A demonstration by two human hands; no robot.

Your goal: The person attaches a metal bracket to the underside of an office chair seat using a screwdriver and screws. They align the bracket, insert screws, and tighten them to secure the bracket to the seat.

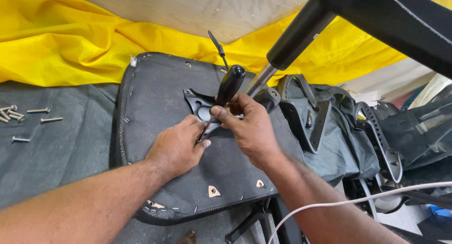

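Observation:
An upturned chair seat (155, 88) with a black fabric underside lies in the middle. A black metal plate (200, 105) with a gas-lift column (292, 37) is on it. My right hand (249, 126) grips the black handle of a screwdriver (229, 86), tilted with its tip down at the plate's edge. My left hand (176, 145) pinches the screwdriver's shaft near the tip, steadying it against the seat. The screw under the tip is hidden by my fingers.
Several loose bolts (21, 119) lie on the grey cloth at left. Yellow fabric (61, 41) and a wooden board (202, 8) lie behind. Black chair armrest parts (329, 117) sit on the right. A white cable (358, 201) crosses the lower right, above a chair base leg (247, 223).

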